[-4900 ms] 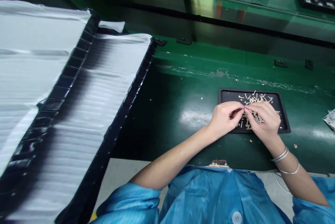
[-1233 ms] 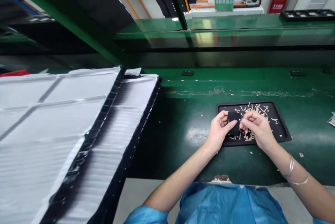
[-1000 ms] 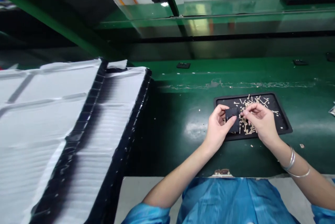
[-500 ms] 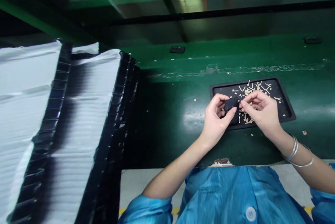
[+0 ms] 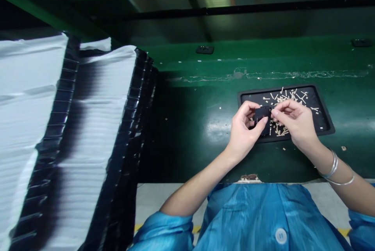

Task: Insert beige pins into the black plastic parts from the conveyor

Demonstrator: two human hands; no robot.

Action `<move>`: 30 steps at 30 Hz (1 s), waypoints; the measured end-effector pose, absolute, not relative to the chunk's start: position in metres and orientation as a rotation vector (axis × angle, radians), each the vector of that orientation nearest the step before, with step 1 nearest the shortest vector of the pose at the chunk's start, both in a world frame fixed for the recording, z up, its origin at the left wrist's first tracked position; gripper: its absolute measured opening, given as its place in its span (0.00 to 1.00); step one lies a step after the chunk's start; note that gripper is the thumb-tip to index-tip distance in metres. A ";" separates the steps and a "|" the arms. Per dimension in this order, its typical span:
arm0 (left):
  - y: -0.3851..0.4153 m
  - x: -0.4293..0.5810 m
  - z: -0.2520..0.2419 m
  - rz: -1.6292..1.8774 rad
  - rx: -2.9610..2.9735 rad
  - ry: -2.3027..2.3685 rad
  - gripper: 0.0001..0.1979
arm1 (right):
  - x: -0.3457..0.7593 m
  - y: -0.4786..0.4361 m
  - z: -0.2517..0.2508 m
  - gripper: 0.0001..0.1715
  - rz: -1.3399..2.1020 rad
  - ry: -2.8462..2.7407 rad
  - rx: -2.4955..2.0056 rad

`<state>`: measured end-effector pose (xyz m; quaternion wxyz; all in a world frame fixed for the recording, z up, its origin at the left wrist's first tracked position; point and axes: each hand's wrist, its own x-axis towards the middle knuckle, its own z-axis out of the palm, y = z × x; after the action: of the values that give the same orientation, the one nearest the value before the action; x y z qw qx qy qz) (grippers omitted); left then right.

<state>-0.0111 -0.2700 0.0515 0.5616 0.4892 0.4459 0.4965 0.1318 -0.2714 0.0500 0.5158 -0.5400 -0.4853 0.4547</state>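
A small flat black rectangular part [image 5: 261, 115] is gripped by my left hand [image 5: 245, 126], its thumb lying across the face. At the part's right edge, my right hand [image 5: 295, 121] has thumb and forefinger pinched together; whatever is between them is too small to make out. Both hands are over a shallow black tray [image 5: 327, 124]. Inside it, many short pale strips [image 5: 283, 130] and tiny bits lie scattered, partly hidden by my hands.
Tall stacks of black trays with white sheets [image 5: 114, 98] stand at the left. Two small black pieces, a left one [image 5: 204, 49] and a right one [image 5: 361, 43], lie at the back of the green bench [image 5: 187, 133]. Loose pale bits dot the surface.
The view has shifted slightly, so the bench items sit a little differently in the picture. Both hands keep nearly the same pose around the black part.
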 end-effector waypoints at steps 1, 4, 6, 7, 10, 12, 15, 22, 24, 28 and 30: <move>-0.270 -0.011 0.051 1.171 1.153 1.047 0.11 | 0.132 -0.271 0.050 0.09 1.099 -1.159 -1.296; -0.270 -0.011 0.051 1.174 1.154 1.042 0.11 | 0.132 -0.271 0.050 0.09 1.121 -1.133 -1.288; -0.270 -0.011 0.051 1.171 1.151 1.043 0.12 | 0.132 -0.271 0.050 0.09 1.131 -1.122 -1.288; -0.270 -0.011 0.052 1.168 1.149 1.044 0.12 | 0.132 -0.271 0.049 0.09 1.133 -1.123 -1.290; -0.270 -0.011 0.053 1.163 1.142 1.043 0.12 | 0.132 -0.271 0.049 0.10 1.127 -1.144 -1.301; -0.270 -0.011 0.053 1.162 1.138 1.038 0.12 | 0.133 -0.270 0.048 0.10 1.121 -1.154 -1.302; -0.269 -0.011 0.052 1.158 1.147 1.030 0.12 | 0.134 -0.270 0.046 0.09 1.112 -1.164 -1.302; -0.269 -0.011 0.051 1.184 1.205 0.995 0.10 | 0.135 -0.270 0.045 0.07 1.099 -1.171 -1.279; -0.269 -0.011 0.052 1.186 1.205 0.996 0.10 | 0.134 -0.270 0.046 0.06 1.095 -1.173 -1.283; -0.269 -0.011 0.052 1.176 1.202 1.000 0.11 | 0.134 -0.271 0.047 0.07 1.103 -1.166 -1.307; -0.269 -0.011 0.052 1.176 1.206 0.999 0.11 | 0.133 -0.271 0.049 0.08 1.104 -1.162 -1.311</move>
<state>-0.0113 -0.2690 0.0519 0.5577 0.5112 0.4235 0.4984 0.1333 -0.2705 0.0485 0.5100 -0.5446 -0.4827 0.4585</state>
